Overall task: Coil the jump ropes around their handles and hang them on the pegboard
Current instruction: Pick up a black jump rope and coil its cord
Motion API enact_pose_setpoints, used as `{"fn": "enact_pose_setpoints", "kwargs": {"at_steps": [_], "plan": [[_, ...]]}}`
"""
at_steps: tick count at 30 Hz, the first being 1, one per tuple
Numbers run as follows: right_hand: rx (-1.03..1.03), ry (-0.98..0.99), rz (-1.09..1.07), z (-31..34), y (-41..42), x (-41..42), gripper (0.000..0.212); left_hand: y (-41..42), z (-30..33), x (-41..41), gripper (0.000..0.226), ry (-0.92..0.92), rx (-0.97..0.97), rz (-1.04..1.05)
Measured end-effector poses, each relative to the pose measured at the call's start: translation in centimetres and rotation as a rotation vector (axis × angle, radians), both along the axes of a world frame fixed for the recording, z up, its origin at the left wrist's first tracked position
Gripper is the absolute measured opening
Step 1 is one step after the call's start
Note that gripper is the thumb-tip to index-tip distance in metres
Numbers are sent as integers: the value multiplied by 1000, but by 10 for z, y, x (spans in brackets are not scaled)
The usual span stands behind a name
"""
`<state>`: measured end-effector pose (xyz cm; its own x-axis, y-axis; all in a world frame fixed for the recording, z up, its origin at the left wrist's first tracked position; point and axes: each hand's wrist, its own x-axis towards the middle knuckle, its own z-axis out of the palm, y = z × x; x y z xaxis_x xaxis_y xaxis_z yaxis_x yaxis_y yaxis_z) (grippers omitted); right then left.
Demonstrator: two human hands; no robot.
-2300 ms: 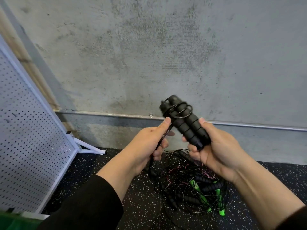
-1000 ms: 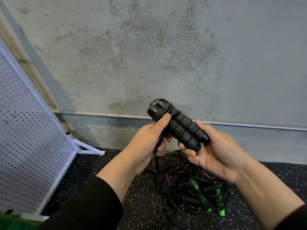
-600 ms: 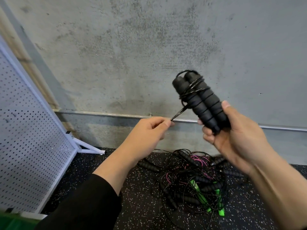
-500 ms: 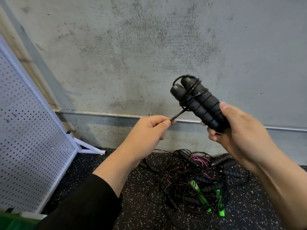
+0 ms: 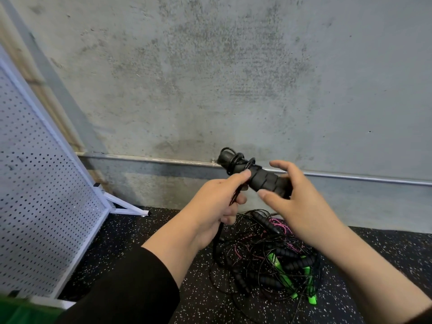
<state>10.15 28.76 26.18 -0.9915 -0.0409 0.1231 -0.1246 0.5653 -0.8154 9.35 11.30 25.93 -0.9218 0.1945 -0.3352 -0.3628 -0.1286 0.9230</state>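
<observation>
Two black foam jump rope handles (image 5: 263, 181) lie side by side, tilted up to the left, at chest height before the wall. A few turns of thin black cord (image 5: 233, 160) wrap their upper end. My left hand (image 5: 215, 204) grips the cord just below the handles, its thumb pressing on them; the loose cord hangs down to the floor. My right hand (image 5: 301, 206) curls loosely round the handles' lower end, thumb in front and fingers behind. The white pegboard (image 5: 35, 183) leans at the left.
A tangled pile of jump ropes (image 5: 264, 242), with black and green handles (image 5: 278, 267) and a pink cord, lies on the speckled black floor under my hands. A concrete wall with a metal pipe (image 5: 350, 177) stands close behind. The pegboard's foot (image 5: 126, 206) juts out.
The handles have come down and tilted flatter since half a second ago. My left hand has moved up against them, and my right hand's grip has loosened.
</observation>
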Motion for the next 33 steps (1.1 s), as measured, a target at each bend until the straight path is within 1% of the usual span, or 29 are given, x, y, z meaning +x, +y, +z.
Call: {"fn": "enact_pose_setpoints", "kwargs": {"at_steps": [2,5,7,8,9,10,11,13,14,16,17,19,22,26,28,29,31,33], "plan": [[107,48,3,-6,-5,1,63,0,-1,-1,38,-15,27,27],[183,120,36,-10,-13,4,68,-1,-3,-1,40,12,8,79],[185,139,53,-11,-13,4,68,-3,-4,-1,39,31,11,95],[138,127,63,-10,-11,3,65,-3,-3,0,39,37,25,92],[51,94,57,-8,-10,2,58,-4,-2,0,39,41,50,85],[-88,29,41,-6,-9,2,51,-4,-1,0,38,41,82,78],[-280,-77,20,-3,-8,2,50,-4,0,0,38,38,111,71],[-724,-372,12,1,-10,2,66,-4,2,1,37,44,134,46],[-869,-509,34,2,-9,3,71,-4,2,1,37,54,126,35],[-985,-708,133,3,-8,5,70,-4,2,1,35,67,98,34],[-1010,-761,180,3,-7,6,67,-5,2,1,36,65,89,39],[-1048,-803,232,4,-7,5,62,-6,1,-1,37,61,81,40],[-1084,-761,205,5,-9,3,55,-6,0,-1,41,64,64,6],[-1079,-635,109,5,-5,-2,50,-6,-2,-1,51,39,-6,-19],[-1081,-554,9,3,-2,-5,46,-8,-3,-2,61,44,-52,-52],[-1058,-491,-70,2,0,-6,42,-8,-4,-1,61,42,-73,-74],[-892,-342,-234,0,5,-8,30,-7,-5,-1,54,28,-100,-100],[-703,-244,-270,2,8,-10,26,-5,-5,0,48,10,-82,-84]]}}
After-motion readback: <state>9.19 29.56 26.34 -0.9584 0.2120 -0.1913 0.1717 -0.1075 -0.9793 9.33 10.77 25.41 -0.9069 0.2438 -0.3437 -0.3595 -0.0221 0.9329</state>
